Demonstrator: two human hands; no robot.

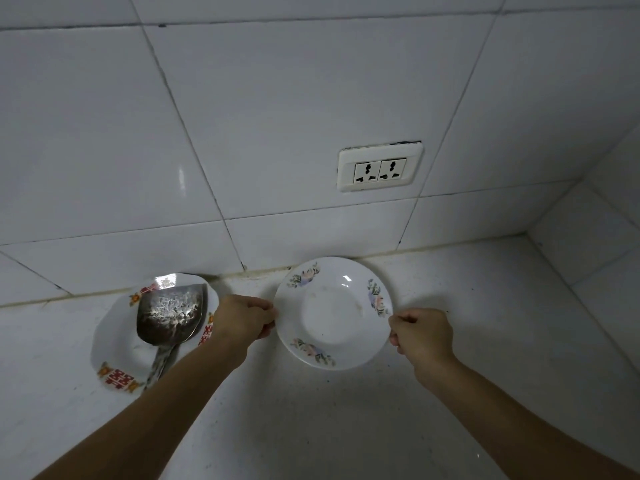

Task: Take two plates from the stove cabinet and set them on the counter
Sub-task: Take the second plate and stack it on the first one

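A white plate with pink and blue flower prints (333,312) is at the back of the white counter (311,420), close to the tiled wall. My left hand (244,318) pinches its left rim and my right hand (420,336) pinches its right rim. I cannot tell whether the plate rests on the counter or hovers just above it. Whether a second plate lies under it is hidden.
To the left lies another white plate with red and orange marks (116,355), with a metal spatula (169,315) resting in it. A double wall socket (380,170) sits on the tiled wall above. The counter meets a side wall at the right corner.
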